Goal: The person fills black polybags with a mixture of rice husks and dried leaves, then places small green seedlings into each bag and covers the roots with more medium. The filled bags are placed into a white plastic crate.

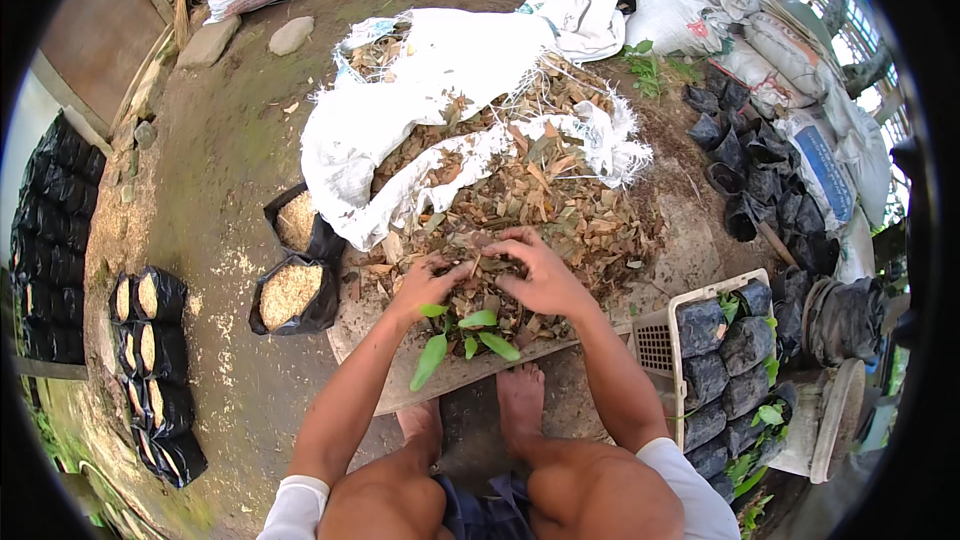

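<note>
My left hand (429, 286) is in a heap of dry, broken leaves (555, 217), fingers bent inwards. Facing it, my right hand (541, 274) has curved, partly spread fingers touching the same litter. A loose clump of leaf pieces (480, 249) lies between the fingertips; whether either hand grips it is unclear. Just below my hands, a small seedling (465, 334) spreads several green leaves; its base is hidden. The heap spills from a torn white woven sack (427, 82) onto a flat board (409, 379) by my bare feet.
Two black bags of pale husks (291, 292) stand left of the board. More filled black bags (161, 375) line the far left. At right are a plastic crate (680, 360) of potted bags, loose black bags (750, 157) and stacked sacks (780, 52). Stones (291, 36) lie behind.
</note>
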Available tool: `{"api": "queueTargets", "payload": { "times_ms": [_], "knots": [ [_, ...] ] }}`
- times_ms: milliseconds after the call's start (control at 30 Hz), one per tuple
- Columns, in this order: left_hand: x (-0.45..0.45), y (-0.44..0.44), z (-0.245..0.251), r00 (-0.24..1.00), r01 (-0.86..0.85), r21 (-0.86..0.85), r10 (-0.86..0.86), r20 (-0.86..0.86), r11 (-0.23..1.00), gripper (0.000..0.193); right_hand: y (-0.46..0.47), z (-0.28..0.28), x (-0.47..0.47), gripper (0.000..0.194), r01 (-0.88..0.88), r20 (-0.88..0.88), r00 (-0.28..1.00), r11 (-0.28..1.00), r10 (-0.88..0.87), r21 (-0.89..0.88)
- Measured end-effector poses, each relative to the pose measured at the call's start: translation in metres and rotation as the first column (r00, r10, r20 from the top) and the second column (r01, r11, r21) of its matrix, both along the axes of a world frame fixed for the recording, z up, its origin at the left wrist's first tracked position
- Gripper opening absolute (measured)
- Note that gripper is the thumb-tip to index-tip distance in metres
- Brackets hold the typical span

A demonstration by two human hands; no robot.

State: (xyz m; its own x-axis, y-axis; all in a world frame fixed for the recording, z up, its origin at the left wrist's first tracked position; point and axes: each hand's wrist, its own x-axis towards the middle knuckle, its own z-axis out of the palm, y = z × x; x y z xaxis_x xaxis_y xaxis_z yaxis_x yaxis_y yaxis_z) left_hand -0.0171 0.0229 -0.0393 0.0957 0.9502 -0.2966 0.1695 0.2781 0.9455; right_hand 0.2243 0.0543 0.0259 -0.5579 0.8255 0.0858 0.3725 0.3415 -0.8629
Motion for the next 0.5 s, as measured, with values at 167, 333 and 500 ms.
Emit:
{"api": "queueTargets", "payload": {
  "times_ms": [167, 333, 500],
  "knots": [
    [0.003, 0.009, -0.005, 0.975, 0.058, 0.04, -0.048, -0.218, 0.998, 0.029, -0.009, 0.002, -0.009, 0.048, -0.094, 0.216, 0.973, 0.994, 0.081, 0.053],
    [0.01, -0.039, -0.004, 0.864, -0.295, 0.089, 0.306, -0.401, 0.951, 0.026, 0.025, -0.031, 0.031, 0.054, 0.383, 0.036, 0.923, 0.907, -0.383, -0.175],
    [0.009, -0.013, 0.0, 0.97, -0.212, 0.122, 0.224, -0.094, 0.97, 0.024, 0.048, -0.081, 0.016, 0.101, 0.517, 0.599, 0.695, 0.855, -0.399, -0.031]
  ]
}}
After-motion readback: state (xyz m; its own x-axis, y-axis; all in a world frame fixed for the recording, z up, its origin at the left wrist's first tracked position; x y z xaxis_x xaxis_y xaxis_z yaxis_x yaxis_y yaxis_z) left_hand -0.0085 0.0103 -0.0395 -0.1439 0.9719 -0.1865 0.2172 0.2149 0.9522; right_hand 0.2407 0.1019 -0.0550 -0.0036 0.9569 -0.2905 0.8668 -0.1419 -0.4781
